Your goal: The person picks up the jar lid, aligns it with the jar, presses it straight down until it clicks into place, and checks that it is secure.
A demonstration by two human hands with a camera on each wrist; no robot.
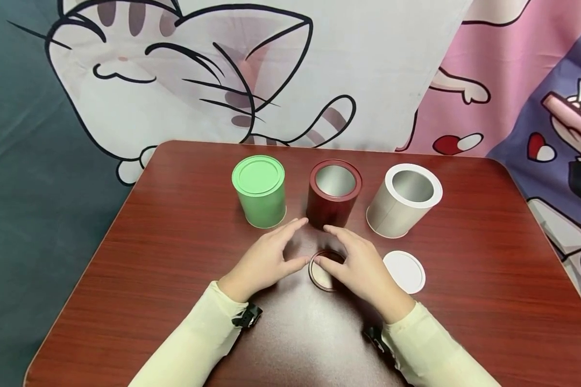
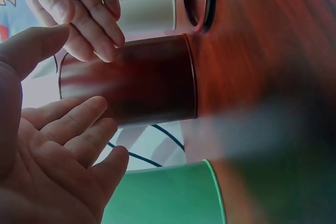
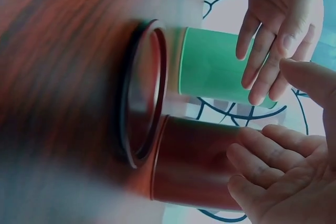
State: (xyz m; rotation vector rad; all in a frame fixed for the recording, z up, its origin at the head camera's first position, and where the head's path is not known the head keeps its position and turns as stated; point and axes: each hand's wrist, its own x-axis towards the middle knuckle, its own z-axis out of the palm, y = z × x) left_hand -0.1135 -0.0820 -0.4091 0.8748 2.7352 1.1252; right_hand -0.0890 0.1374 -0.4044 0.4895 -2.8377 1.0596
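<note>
Dark-red lid [image 1: 325, 270] lies flat on the tabletop [image 1: 174, 279] just before the open red tin [image 1: 333, 192]. Both hands, left [image 1: 266, 260] and right [image 1: 360, 266], hover with relaxed fingers, holding nothing; pinching opposite rim edges evenly should lift it level.

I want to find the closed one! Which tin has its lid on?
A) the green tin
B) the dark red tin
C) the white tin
A: the green tin is capped, while the dark red tin and the white tin stand open, their lids lying on the table.
</note>
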